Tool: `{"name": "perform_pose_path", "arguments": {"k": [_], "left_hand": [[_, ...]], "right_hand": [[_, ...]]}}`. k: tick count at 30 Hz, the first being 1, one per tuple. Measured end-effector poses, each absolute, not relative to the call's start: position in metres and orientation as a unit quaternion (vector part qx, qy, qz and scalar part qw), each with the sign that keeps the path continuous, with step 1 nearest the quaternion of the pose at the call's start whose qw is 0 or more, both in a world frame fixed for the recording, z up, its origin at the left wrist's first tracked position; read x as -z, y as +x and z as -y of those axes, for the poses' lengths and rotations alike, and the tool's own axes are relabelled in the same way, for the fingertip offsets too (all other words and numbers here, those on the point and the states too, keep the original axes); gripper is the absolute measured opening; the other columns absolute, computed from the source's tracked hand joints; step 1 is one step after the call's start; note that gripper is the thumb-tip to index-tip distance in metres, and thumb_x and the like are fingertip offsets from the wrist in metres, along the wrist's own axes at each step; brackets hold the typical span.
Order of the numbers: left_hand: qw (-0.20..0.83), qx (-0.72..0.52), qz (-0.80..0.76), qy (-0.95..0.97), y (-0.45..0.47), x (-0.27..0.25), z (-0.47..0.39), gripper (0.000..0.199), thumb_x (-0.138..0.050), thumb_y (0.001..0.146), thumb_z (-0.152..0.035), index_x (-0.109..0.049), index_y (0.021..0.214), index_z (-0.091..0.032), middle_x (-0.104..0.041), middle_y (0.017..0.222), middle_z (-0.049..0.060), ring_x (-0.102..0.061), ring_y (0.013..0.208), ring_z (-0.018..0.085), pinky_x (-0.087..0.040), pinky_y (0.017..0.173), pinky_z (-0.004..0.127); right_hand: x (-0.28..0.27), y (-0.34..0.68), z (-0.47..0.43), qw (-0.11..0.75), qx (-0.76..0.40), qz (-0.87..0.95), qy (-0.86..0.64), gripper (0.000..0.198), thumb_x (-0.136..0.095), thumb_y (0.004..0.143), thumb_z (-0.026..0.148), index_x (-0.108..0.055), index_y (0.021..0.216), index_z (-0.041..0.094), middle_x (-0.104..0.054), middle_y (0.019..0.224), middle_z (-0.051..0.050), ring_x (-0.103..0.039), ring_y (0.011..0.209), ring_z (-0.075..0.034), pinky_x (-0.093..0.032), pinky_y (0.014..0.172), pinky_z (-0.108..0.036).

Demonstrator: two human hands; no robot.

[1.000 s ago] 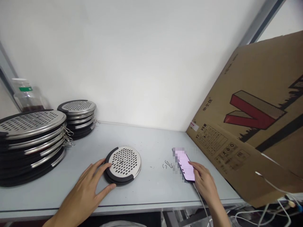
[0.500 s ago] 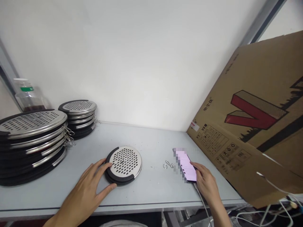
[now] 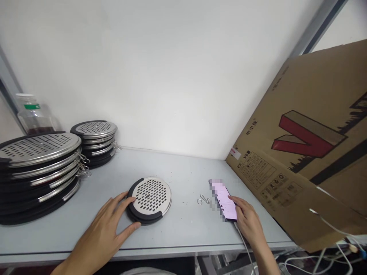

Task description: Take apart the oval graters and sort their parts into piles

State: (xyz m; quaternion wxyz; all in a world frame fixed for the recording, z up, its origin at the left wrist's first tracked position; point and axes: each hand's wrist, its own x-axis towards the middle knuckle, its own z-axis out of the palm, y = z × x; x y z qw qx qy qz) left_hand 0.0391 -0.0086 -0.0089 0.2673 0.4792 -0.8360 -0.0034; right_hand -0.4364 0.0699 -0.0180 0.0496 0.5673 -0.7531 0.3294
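Note:
A round perforated metal disc with a black rim [image 3: 151, 195] lies flat on the grey table [image 3: 189, 233]. Around its left side, the spread fingers of my left hand [image 3: 100, 229] rest: index fingertip on the top by the rim, thumb at the lower edge. My right hand [image 3: 249, 221] lies beside a phone [image 3: 228, 204] with a lit pinkish screen, index finger stretched onto the screen and the other fingers partly hidden. A cable runs from the phone's lower end. Between disc and phone lies a small metal ring with a clip [image 3: 203, 199].
Two stacks of similar discs, a larger one [image 3: 40, 179] and a smaller one [image 3: 94, 143], stand at the left with metal clips hanging off. Behind is a clear jar [image 3: 36, 116]. A big cardboard box [image 3: 301, 152] leans at the right, with white cables [image 3: 329, 252] below.
My right index finger has shifted slightly left over the phone screen. The left hand and the disc stay in place.

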Motion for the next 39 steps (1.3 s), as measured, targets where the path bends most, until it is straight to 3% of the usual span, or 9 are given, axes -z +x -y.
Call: {"name": "perform_pose_path", "arguments": {"k": [6, 14, 39], "left_hand": [[0.265, 0.004, 0.835, 0.482, 0.039, 0.009, 0.008, 0.059, -0.058, 0.085, -0.057, -0.044, 0.137, -0.033, -0.046, 0.144, 0.006, -0.051, 0.127, 0.031, -0.046, 0.104, 0.05], [0.274, 0.006, 0.834, 0.48, 0.04, 0.007, 0.008, 0.058, -0.059, 0.084, -0.056, -0.047, 0.135, -0.033, -0.048, 0.143, 0.005, -0.053, 0.125, 0.031, -0.048, 0.102, 0.049], [0.27, -0.016, 0.838, 0.473, 0.04, 0.01, 0.009, 0.059, -0.06, 0.084, -0.055, -0.047, 0.136, -0.031, -0.049, 0.142, 0.008, -0.054, 0.124, 0.031, -0.048, 0.101, 0.047]], "right_hand": [[0.017, -0.436, -0.069, 0.038, -0.336, 0.758, 0.558, 0.045, -0.036, 0.086, 0.032, -0.07, 0.111, 0.017, -0.068, 0.117, -0.011, -0.059, 0.11, -0.028, -0.044, 0.098, -0.046], [0.006, -0.426, -0.072, -0.002, -0.37, 0.771, 0.519, 0.051, -0.033, 0.094, 0.053, -0.07, 0.108, 0.02, -0.068, 0.119, -0.011, -0.057, 0.115, -0.029, -0.039, 0.103, -0.044], [0.009, -0.427, -0.071, -0.012, -0.348, 0.778, 0.523, 0.06, -0.026, 0.096, 0.058, -0.069, 0.115, 0.021, -0.065, 0.123, -0.011, -0.052, 0.12, -0.03, -0.036, 0.106, -0.048]]}}
